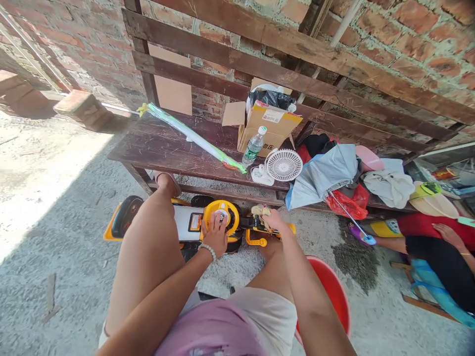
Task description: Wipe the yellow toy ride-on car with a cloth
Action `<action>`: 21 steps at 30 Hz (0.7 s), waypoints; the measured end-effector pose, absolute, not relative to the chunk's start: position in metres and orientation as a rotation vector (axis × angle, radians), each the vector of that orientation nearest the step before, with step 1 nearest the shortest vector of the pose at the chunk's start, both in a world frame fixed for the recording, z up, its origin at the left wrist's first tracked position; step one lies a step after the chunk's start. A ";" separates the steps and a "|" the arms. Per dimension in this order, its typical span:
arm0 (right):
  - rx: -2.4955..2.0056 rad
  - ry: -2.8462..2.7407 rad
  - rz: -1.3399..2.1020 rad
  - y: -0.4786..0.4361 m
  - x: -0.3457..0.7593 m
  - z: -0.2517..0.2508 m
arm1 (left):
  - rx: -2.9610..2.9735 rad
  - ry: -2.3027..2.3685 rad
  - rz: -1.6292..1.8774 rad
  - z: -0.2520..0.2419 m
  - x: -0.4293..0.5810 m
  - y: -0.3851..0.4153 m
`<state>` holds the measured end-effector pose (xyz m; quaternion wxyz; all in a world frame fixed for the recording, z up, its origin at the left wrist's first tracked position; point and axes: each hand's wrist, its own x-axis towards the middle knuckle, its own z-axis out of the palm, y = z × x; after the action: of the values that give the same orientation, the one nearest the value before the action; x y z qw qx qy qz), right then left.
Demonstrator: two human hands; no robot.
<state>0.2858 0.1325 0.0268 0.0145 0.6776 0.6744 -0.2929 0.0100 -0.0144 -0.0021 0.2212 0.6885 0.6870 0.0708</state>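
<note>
A yellow and white ride-on toy car point(187, 222) lies on the concrete ground in front of me, between my knees. My left hand point(214, 236), with a bead bracelet on the wrist, rests on its yellow steering wheel point(221, 216) with fingers curled over the rim. My right hand point(272, 220) is closed on a crumpled beige cloth point(261, 211), pressed against the yellow part of the car to the right of the wheel.
A dark wooden bench point(166, 146) stands behind the car. It carries a green plastic-wrapped tube point(193, 136), a water bottle point(254, 147), a cardboard box point(269, 123), a white fan point(284, 165), a grey umbrella point(322, 175) and clothes. A red basin point(332, 291) sits at my right. Another person point(434, 247) sits far right.
</note>
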 end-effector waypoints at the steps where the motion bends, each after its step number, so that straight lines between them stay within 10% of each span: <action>1: 2.085 2.061 -0.894 0.135 0.290 0.025 | 1.903 1.904 0.193 -0.002 0.010 -0.015; 13: 2.076 1.761 -0.348 0.119 0.337 0.050 | 1.881 1.935 0.218 0.004 0.016 -0.017; 21: 2.126 2.254 -0.701 0.110 0.269 0.056 | 1.724 1.792 0.051 0.040 0.009 0.000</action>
<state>0.2691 0.1097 0.0557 -0.0178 0.6691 0.7094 -0.2206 0.0095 -0.0004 0.0403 0.3211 0.6564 0.6823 0.0194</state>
